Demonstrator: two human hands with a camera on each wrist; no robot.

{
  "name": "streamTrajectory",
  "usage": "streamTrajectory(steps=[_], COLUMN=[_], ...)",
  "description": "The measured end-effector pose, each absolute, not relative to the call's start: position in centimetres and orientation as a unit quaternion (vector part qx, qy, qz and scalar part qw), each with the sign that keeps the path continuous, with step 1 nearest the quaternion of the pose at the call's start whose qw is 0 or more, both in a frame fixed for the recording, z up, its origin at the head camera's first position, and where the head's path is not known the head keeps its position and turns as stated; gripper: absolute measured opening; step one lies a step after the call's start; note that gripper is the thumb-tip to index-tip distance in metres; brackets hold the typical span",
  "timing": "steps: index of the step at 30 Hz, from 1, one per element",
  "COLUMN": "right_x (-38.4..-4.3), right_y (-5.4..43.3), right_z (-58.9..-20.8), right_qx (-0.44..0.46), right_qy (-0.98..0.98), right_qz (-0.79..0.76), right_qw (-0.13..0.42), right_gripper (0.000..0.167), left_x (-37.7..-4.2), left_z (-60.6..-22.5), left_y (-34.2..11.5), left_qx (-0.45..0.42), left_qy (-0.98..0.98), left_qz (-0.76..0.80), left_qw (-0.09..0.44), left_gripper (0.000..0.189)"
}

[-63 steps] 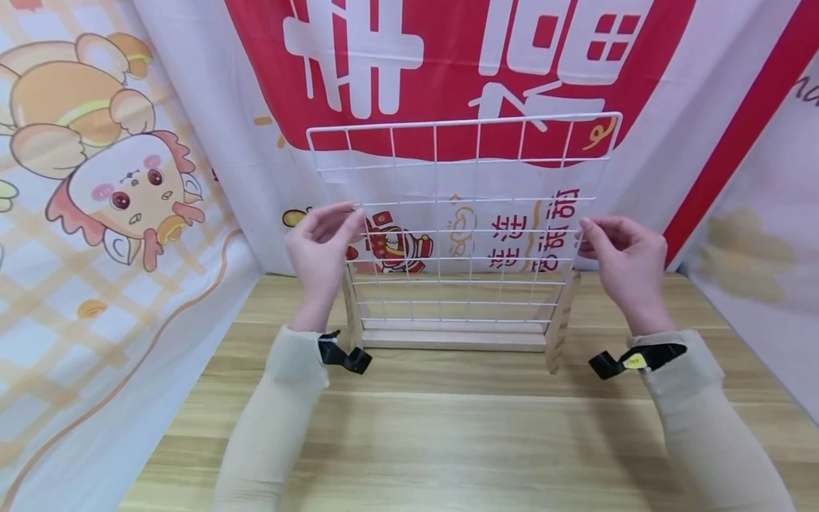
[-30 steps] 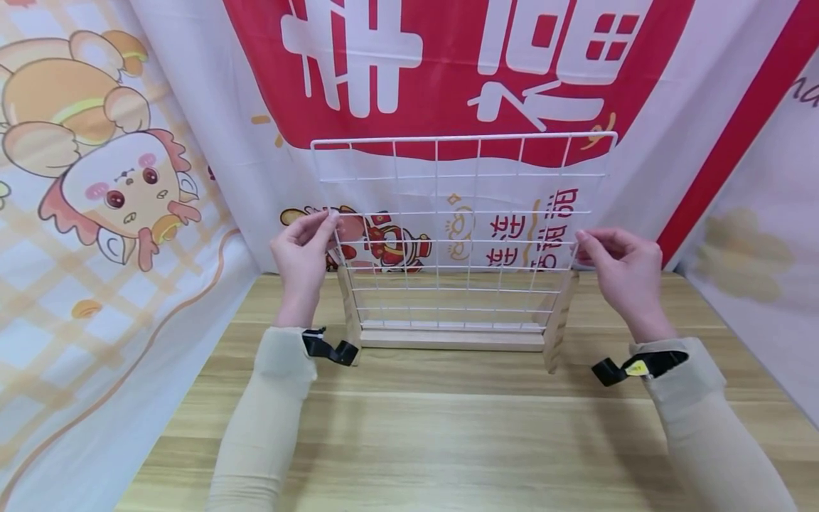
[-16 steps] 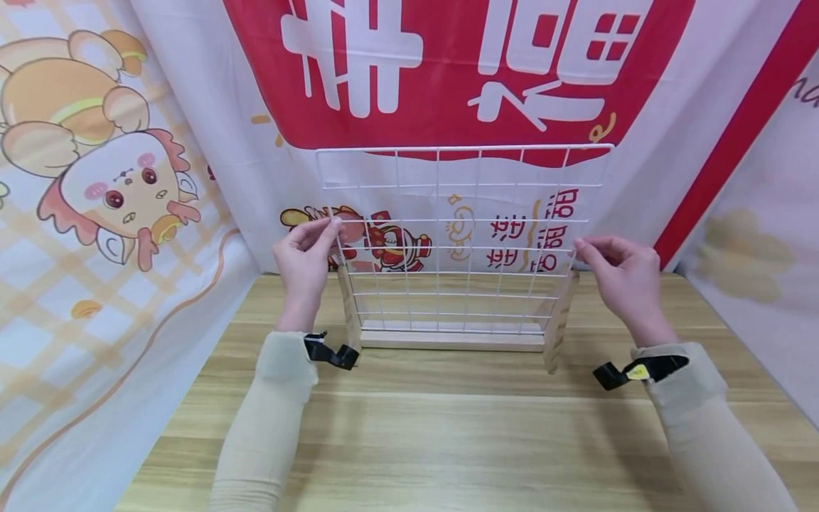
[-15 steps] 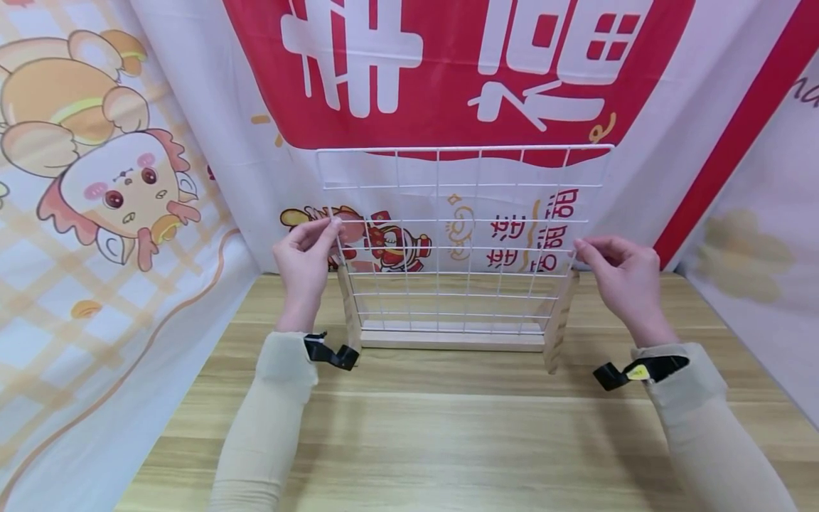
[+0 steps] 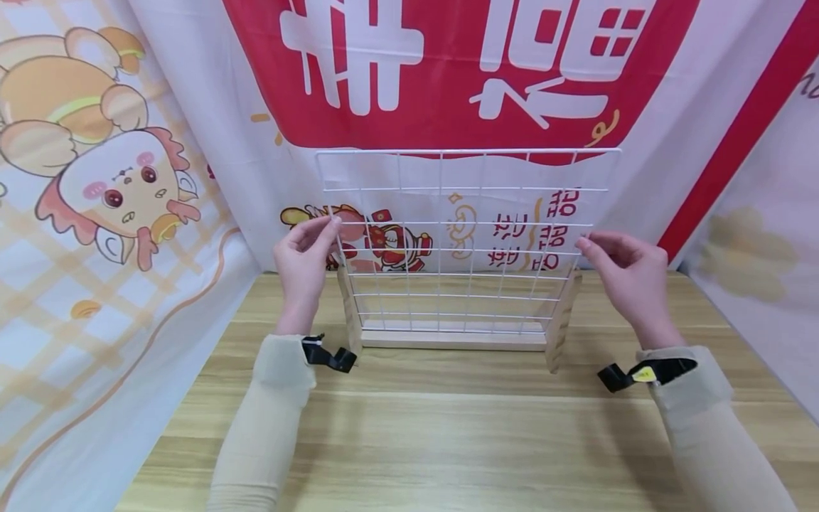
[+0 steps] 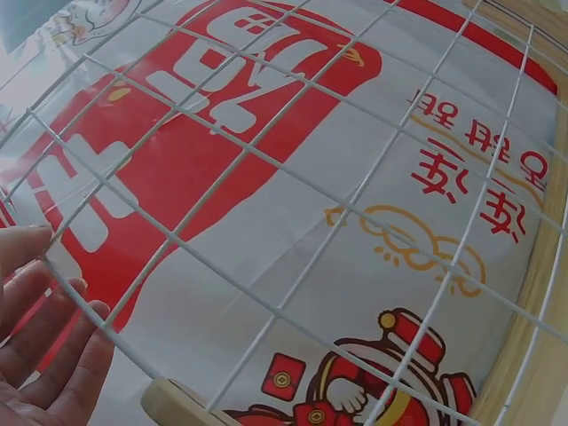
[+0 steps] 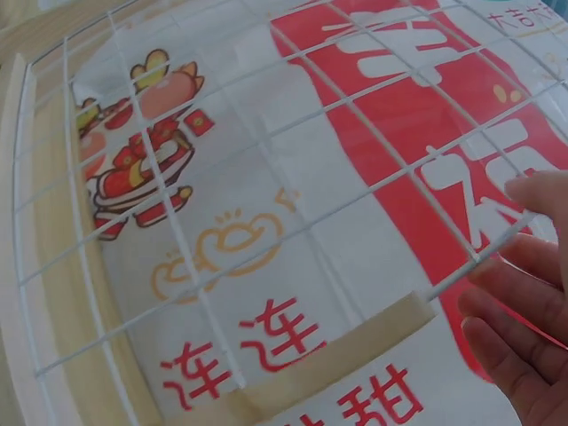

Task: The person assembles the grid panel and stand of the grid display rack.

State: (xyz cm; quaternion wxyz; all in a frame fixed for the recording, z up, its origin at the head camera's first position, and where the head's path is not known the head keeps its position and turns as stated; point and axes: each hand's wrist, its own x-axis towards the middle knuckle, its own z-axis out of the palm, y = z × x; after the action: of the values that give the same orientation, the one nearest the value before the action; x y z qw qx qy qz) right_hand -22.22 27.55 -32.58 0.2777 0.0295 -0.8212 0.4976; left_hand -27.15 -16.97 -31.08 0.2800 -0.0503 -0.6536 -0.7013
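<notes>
A white wire grid panel [image 5: 440, 250] stands in a pale wooden stand [image 5: 454, 342], its lower edge down at the stand's crossbar. The panel leans back slightly between the two wooden uprights [image 5: 558, 331]. My left hand [image 5: 303, 263] pinches the panel's left side wire between thumb and fingertips, above the left upright. On the opposite side, my right hand [image 5: 632, 281] holds the right side wire the same way. In the right wrist view, the edge wire passes between the thumb and fingers of the right hand [image 7: 524, 293].
The stand rests on a wood-grain table [image 5: 422, 434]. Behind it hangs a white cloth with a red printed patch [image 5: 448, 78]. A cartoon-print cloth [image 5: 109, 213] borders the left, and another pale cloth [image 5: 748, 249] the right. Black camera mounts [image 5: 329, 354] sit on both wrists.
Compared with two seconds ago, the grid panel is lower in the stand and both hands have come down with it. My left hand shifted outward to the side wire. The last half second shows little movement.
</notes>
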Motion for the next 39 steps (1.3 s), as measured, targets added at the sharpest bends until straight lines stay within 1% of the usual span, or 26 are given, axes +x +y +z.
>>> streamTrajectory(steps=[6, 11, 20, 28, 33, 39], right_x=[-22.6, -22.8, -23.1, -23.2, -23.1, -22.7], right_y=[27.1, 27.0, 27.8, 28.0, 28.4, 28.8], right_z=[-30.8, -30.4, -30.6, -30.5, -30.2, -30.0], right_qx=[0.029, 0.019, 0.019, 0.004, 0.015, 0.020], right_qy=[-0.790, -0.777, -0.779, -0.775, -0.772, -0.766], right_qz=[0.533, 0.547, 0.560, 0.573, 0.585, 0.597], right_qw=[0.303, 0.311, 0.280, 0.266, 0.249, 0.238], right_gripper=[0.035, 0.034, 0.033, 0.037, 0.038, 0.038], left_x=[-27.2, -27.2, -27.3, -27.4, -27.1, -27.3], left_z=[-29.8, -29.4, -29.3, -29.7, -29.5, -29.7], left_y=[-17.1, -17.0, -16.9, -16.5, -16.2, -16.1], left_qx=[-0.056, -0.054, -0.047, -0.048, -0.053, -0.055], left_qy=[-0.657, -0.661, -0.690, -0.697, -0.693, -0.696], left_qz=[-0.686, -0.685, -0.657, -0.650, -0.649, -0.652], left_qw=[0.306, 0.302, 0.301, 0.299, 0.307, 0.297], left_gripper=[0.034, 0.036, 0.030, 0.028, 0.029, 0.029])
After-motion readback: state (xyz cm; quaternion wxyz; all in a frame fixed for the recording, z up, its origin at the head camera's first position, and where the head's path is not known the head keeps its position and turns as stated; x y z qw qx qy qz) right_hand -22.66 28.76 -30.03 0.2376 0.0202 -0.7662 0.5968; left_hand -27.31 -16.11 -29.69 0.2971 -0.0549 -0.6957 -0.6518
